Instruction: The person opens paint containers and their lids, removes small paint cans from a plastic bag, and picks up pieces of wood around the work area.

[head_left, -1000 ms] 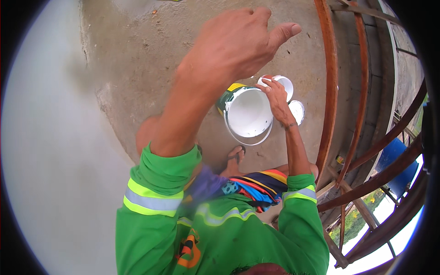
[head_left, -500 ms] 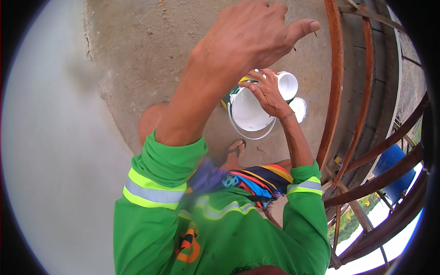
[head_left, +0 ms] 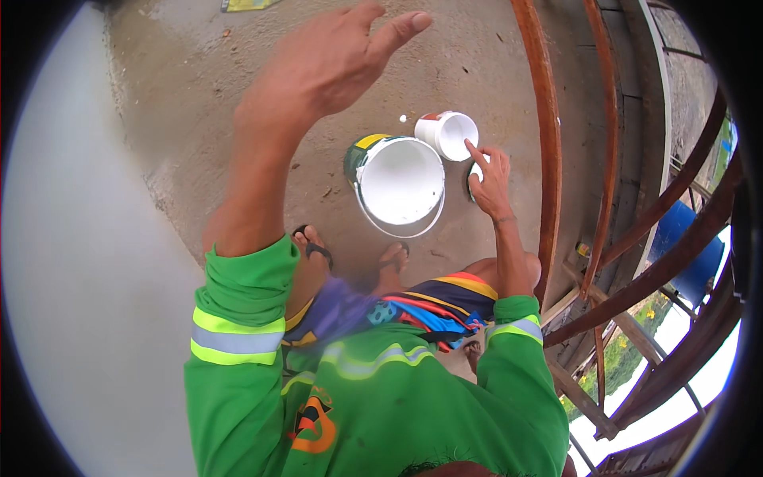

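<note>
Here we look straight down our own body at a bare concrete floor [head_left: 238,119]. Our left hand [head_left: 326,67] is raised high in the upper centre of the frame, close to the camera, fingers spread and loosely curled; it is released and grasps nothing, and we judge it is held out only for balance while we bend. Our right hand [head_left: 491,181] reaches down at centre right, fingers extended, index finger pointing up toward the small cup [head_left: 449,133]. The fingertip lies just beside the cup rim; we cannot tell whether it touches. The palm covers a round white object on the floor, partly hidden, possibly a lid; we cannot tell whether the hand grips it. The large bucket [head_left: 397,184] stands upright at frame centre, open at the top, its interior white with paint, its outer wall green and yellow. The cup stands just beside it at upper right, also upright, also white inside. We judge the two vessels are set close together so both stay within reach of one arm. Our feet in sandals [head_left: 316,248] are planted just below the bucket. A rust-coloured metal railing [head_left: 547,159] curves down the right side, near the right hand but apart from it.
</note>
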{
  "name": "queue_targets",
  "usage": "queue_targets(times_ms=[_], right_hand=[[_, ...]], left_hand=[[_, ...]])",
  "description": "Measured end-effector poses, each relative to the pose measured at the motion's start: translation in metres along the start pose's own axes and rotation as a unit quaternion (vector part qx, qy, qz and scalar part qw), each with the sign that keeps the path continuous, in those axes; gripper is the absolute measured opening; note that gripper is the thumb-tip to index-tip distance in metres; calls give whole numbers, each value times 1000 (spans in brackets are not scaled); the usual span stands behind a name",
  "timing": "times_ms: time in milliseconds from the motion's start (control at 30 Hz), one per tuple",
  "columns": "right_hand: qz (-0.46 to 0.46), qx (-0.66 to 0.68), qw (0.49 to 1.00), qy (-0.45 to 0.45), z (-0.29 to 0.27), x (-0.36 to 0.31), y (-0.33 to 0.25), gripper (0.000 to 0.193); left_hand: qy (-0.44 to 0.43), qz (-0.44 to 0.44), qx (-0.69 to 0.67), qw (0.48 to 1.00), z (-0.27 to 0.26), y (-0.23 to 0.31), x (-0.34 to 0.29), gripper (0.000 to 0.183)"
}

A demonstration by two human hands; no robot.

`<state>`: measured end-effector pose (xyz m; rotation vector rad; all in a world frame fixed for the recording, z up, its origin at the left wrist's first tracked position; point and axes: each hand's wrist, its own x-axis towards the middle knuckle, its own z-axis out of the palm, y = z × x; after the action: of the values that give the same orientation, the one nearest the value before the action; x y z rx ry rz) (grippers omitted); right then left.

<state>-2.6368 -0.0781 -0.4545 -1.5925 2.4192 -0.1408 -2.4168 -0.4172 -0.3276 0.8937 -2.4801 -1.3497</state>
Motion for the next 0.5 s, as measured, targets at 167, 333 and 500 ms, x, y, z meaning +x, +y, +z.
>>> queue_targets(times_ms=[167,333,500], right_hand=[[-5,-166,985,-51,53,-8,53,90],[-79,-330,940,-29,64,-3,68,85],[-124,-370,920,-41,44,-24,85,81]], left_hand=[[15,-35,48,998,9,14,-4,73],[-7,64,88,994,18,15,-13,72],[-18,49,87,995,24,20,-10,71]])
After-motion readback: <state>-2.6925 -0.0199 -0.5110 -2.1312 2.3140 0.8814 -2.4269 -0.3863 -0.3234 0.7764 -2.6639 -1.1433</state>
